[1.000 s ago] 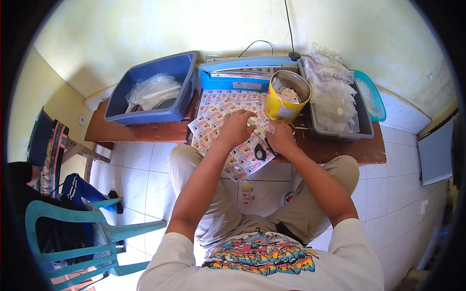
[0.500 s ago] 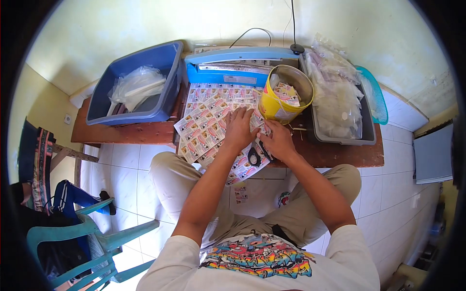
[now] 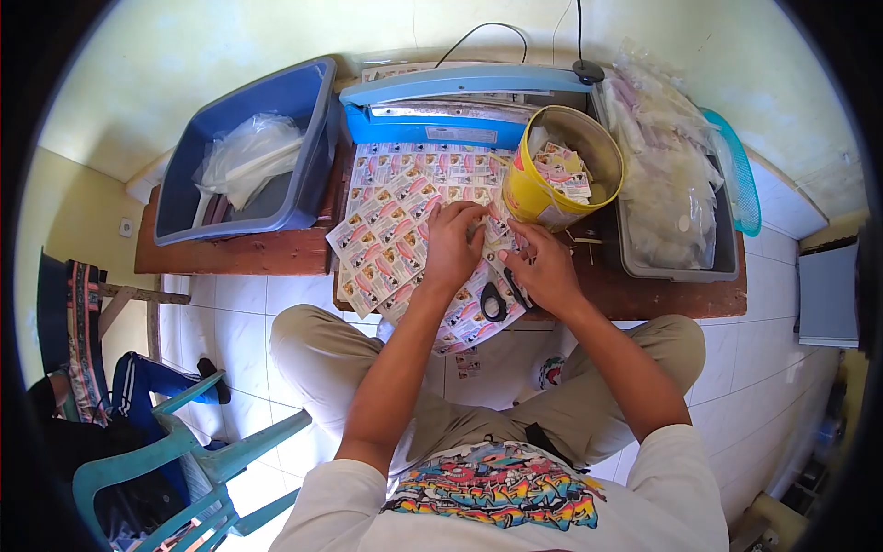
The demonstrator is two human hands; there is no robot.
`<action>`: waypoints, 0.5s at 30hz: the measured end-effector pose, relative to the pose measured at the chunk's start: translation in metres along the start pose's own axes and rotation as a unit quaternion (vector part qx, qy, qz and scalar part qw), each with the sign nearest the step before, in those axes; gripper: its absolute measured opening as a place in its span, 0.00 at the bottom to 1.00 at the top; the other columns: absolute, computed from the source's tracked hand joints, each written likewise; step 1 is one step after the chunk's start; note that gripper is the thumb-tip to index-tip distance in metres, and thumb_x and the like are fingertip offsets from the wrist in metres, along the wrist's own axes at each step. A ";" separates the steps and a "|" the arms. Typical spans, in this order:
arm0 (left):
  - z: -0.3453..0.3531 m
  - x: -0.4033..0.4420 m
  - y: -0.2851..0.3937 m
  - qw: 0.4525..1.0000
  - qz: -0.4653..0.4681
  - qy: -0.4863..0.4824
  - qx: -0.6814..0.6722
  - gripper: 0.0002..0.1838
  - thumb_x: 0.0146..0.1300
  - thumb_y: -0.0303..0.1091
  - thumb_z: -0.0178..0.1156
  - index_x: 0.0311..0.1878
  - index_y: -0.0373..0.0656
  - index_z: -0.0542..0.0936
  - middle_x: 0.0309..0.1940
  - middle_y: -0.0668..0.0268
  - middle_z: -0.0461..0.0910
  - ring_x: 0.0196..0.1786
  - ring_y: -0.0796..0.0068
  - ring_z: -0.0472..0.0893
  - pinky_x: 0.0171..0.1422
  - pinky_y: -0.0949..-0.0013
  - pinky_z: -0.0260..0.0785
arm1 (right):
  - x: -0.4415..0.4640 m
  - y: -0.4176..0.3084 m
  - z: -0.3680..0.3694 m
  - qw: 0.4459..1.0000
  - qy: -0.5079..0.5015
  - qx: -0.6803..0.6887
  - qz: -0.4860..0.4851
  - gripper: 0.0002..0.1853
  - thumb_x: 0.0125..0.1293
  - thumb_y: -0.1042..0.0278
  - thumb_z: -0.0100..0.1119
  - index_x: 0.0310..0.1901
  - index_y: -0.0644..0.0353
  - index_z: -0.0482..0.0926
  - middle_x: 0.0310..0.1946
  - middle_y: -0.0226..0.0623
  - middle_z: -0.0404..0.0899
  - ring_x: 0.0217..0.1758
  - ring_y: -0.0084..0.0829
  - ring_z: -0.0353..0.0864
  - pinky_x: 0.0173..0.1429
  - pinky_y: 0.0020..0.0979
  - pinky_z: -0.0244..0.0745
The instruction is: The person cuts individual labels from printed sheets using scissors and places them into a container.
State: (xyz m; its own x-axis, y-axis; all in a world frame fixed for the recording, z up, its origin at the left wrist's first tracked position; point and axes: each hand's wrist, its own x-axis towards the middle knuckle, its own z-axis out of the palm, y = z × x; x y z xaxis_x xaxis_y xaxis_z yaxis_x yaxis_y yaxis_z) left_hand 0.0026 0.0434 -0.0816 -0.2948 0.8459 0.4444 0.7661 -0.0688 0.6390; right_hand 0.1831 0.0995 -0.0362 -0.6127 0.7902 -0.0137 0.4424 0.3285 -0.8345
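My left hand [image 3: 453, 241] rests on the printed sheets [image 3: 386, 241], its fingers curled near small pieces too small to make out. Just to its right, my right hand [image 3: 544, 269] is bent over the sheets' right edge, thumb and fingers near each other; whether it grips anything is hidden. Black-handled scissors [image 3: 494, 302] lie on the sheets below and between the hands. Beyond my right hand a yellow bucket [image 3: 538, 195] stands tilted, with small cut printed pieces [image 3: 563, 173] inside. A blue sealer [image 3: 441, 129] lies behind the sheets.
A blue-grey bin [image 3: 313, 175] with plastic bags stands at the left. At the right, a grey tray [image 3: 681, 273] holds filled bags beside a teal basket [image 3: 747, 189]. A green chair [image 3: 138, 460] and part of another person [image 3: 138, 396] are at the lower left.
The view has shifted a little. My right hand has drawn slightly away from my left, and its fingers have moved. The scissors remain on the sheets.
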 end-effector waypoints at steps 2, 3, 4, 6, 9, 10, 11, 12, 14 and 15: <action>-0.004 0.004 0.003 0.999 -0.034 0.013 -0.033 0.14 0.59 0.20 0.69 0.48 0.41 0.88 0.47 0.57 0.87 0.51 0.54 0.86 0.61 0.57 0.76 | 0.000 -0.007 0.000 1.000 0.002 0.002 -0.010 0.29 0.66 0.63 0.72 0.67 0.65 0.78 0.60 0.46 0.83 0.38 0.30 0.88 0.51 0.33 0.82; -0.005 0.005 0.003 0.999 -0.035 0.012 -0.032 0.14 0.59 0.20 0.69 0.48 0.41 0.88 0.47 0.57 0.87 0.51 0.54 0.86 0.61 0.57 0.76 | 0.000 -0.009 0.000 1.000 0.005 0.003 -0.021 0.29 0.66 0.64 0.72 0.67 0.65 0.78 0.59 0.46 0.83 0.38 0.30 0.88 0.51 0.33 0.82; -0.005 0.007 0.003 0.998 -0.042 0.033 -0.043 0.12 0.60 0.20 0.69 0.47 0.40 0.89 0.45 0.57 0.88 0.48 0.56 0.87 0.57 0.59 0.78 | 0.001 -0.009 0.000 1.000 0.005 0.004 -0.021 0.29 0.66 0.64 0.72 0.67 0.65 0.78 0.59 0.46 0.83 0.38 0.30 0.88 0.51 0.33 0.82; -0.007 0.009 0.003 0.996 -0.051 0.054 -0.054 0.10 0.61 0.20 0.68 0.45 0.40 0.89 0.43 0.58 0.89 0.45 0.58 0.88 0.52 0.62 0.80 | 0.004 -0.010 0.000 1.000 0.013 0.010 -0.014 0.28 0.64 0.66 0.72 0.65 0.66 0.79 0.49 0.46 0.85 0.37 0.34 0.86 0.47 0.37 0.81; -0.015 0.011 0.007 0.991 -0.071 0.066 -0.088 0.09 0.63 0.21 0.68 0.45 0.40 0.89 0.43 0.59 0.90 0.44 0.65 0.89 0.51 0.65 0.80 | 0.007 -0.010 -0.003 0.998 0.016 0.058 0.009 0.27 0.65 0.66 0.72 0.64 0.67 0.80 0.43 0.44 0.86 0.34 0.34 0.86 0.44 0.37 0.81; -0.020 0.010 0.011 0.986 -0.104 0.065 -0.115 0.09 0.63 0.21 0.68 0.46 0.39 0.89 0.44 0.60 0.90 0.45 0.68 0.89 0.52 0.67 0.79 | 0.007 -0.011 -0.005 0.998 0.016 0.060 0.011 0.27 0.65 0.66 0.72 0.64 0.67 0.80 0.43 0.44 0.86 0.34 0.34 0.86 0.44 0.37 0.81; -0.025 0.010 0.015 0.978 -0.136 0.065 -0.143 0.09 0.64 0.21 0.69 0.47 0.39 0.89 0.44 0.60 0.90 0.46 0.71 0.89 0.52 0.68 0.79 | 0.008 -0.013 -0.007 0.999 0.016 0.029 -0.004 0.25 0.67 0.68 0.70 0.64 0.66 0.80 0.43 0.42 0.86 0.33 0.30 0.87 0.40 0.33 0.81; -0.029 0.010 0.015 0.978 -0.136 0.064 -0.142 0.09 0.64 0.21 0.69 0.47 0.39 0.89 0.44 0.60 0.90 0.46 0.71 0.89 0.52 0.68 0.79 | 0.008 -0.014 -0.009 1.000 0.016 -0.002 -0.018 0.24 0.69 0.70 0.69 0.65 0.65 0.80 0.42 0.41 0.86 0.33 0.27 0.87 0.36 0.30 0.80; -0.038 0.008 0.014 0.964 -0.174 0.051 -0.197 0.09 0.67 0.20 0.67 0.49 0.36 0.88 0.44 0.62 0.90 0.47 0.75 0.88 0.54 0.71 0.79 | 0.008 -0.017 -0.009 1.000 0.019 0.002 -0.024 0.23 0.68 0.69 0.69 0.63 0.65 0.81 0.42 0.42 0.86 0.33 0.29 0.87 0.39 0.33 0.81; -0.040 0.006 0.011 0.964 -0.174 0.050 -0.196 0.09 0.67 0.20 0.67 0.49 0.36 0.88 0.44 0.62 0.90 0.47 0.75 0.88 0.54 0.71 0.79 | 0.008 -0.019 -0.009 0.999 0.023 0.004 -0.030 0.23 0.67 0.68 0.70 0.61 0.66 0.82 0.42 0.43 0.87 0.32 0.32 0.87 0.42 0.35 0.82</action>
State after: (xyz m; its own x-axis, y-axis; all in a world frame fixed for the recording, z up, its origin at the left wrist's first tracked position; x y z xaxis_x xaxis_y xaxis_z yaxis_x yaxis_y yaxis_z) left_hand -0.0131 0.0268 -0.0467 -0.5637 0.7998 0.2065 0.3425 -0.0012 0.9395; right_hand 0.1757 0.1037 -0.0156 -0.6066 0.7927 0.0611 0.4012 0.3716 -0.8372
